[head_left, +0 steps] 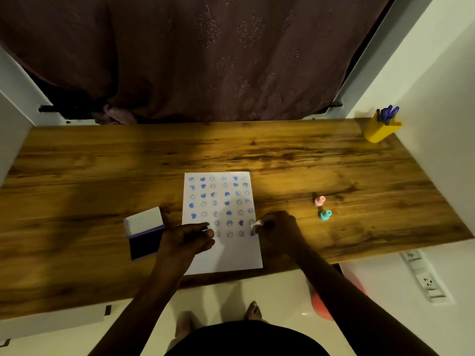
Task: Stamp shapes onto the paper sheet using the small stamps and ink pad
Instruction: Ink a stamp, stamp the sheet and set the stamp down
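The right hand [276,227] pinches a small white stamp [257,224] on the paper sheet's [231,253] right edge, ending the lowest row. The left hand [187,237], fingers loosely curled and empty, pins the sheet at nine o'clock. Beside it lies the open ink pad [145,242], nearer the left hand. Farther off, at two o'clock on the counter [102,163], stand the pink stamp [320,200] and teal stamp [325,214].

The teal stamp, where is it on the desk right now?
In the head view the teal stamp lies on the wooden desk, right of the paper sheet, just in front of the pink stamp.
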Demonstrator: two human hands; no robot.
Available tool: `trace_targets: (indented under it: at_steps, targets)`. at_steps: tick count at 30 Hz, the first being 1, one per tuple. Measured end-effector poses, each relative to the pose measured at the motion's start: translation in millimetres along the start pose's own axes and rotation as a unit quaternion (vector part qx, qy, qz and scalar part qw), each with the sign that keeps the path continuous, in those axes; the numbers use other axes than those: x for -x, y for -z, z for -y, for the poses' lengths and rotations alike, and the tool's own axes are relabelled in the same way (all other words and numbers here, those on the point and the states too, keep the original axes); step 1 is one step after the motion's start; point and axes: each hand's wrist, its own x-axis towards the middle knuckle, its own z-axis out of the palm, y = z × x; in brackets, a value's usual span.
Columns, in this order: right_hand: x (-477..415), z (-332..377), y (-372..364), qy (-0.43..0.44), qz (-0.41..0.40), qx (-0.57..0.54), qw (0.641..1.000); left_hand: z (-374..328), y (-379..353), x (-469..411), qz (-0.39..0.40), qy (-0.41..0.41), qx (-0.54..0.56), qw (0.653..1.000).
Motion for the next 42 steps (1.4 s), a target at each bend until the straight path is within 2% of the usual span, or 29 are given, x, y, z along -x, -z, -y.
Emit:
trace_targets:
  at_steps: [2,3,5,7,10,12,18,26,31,35,39,42]
  targets:
    - [8.6,1.6,14.8,-0.045,-0.027,-0.148,0.988,0.4,-5.5,1.6,0.012,-0.002,-0.010,1.000]
    - [14.1,2.5,21.8,-0.070,-0.022,-0.267,0.961,1.3,-8.4,2.3,0.019,-0.001,-0.013,1.000]
    - [27.1,0.1,35.6,-0.108,0.014,-0.462,0.880,2.8,-16.8,4.8,0.038,0.005,-0.022,0.999]
    - [41.6,-5.0,41.5,-0.121,0.065,-0.522,0.842,3.2,-25.9,8.0,0.053,0.009,-0.032,0.998]
    - [59.7,-12.8,35.6,-0.092,0.109,-0.531,0.835,2.3,-41.7,13.6,0.086,0.007,-0.038,0.996]
    - [67.6,-18.0,28.1,-0.076,0.122,-0.519,0.843,2.5,-52.7,16.3,0.107,0.001,-0.052,0.993]
    - [73.1,-26.6,23.4,-0.028,0.111,-0.497,0.860,0.2,-76.2,23.4,0.165,-0.032,-0.096,0.981]
    - [73.8,-41.9,37.5,0.013,0.114,-0.490,0.864,5.8,-95.7,23.5,0.155,-0.080,-0.164,0.971]
    - [73.5,-56.9,48.3,0.022,0.137,-0.490,0.861,10.5,-111.6,25.4,0.147,-0.106,-0.203,0.962]
    - [72.7,-73.8,55.6,0.017,0.155,-0.501,0.851,18.8,-123.5,23.8,0.155,-0.081,-0.212,0.962]
    - [67.7,-97.8,59.9,-0.030,0.162,-0.515,0.841,22.6,-142.1,26.3,0.171,-0.060,-0.212,0.960]
    - [65.7,-114.5,66.9,-0.031,0.156,-0.513,0.844,27.0,-158.9,27.7,0.175,-0.050,-0.217,0.959]
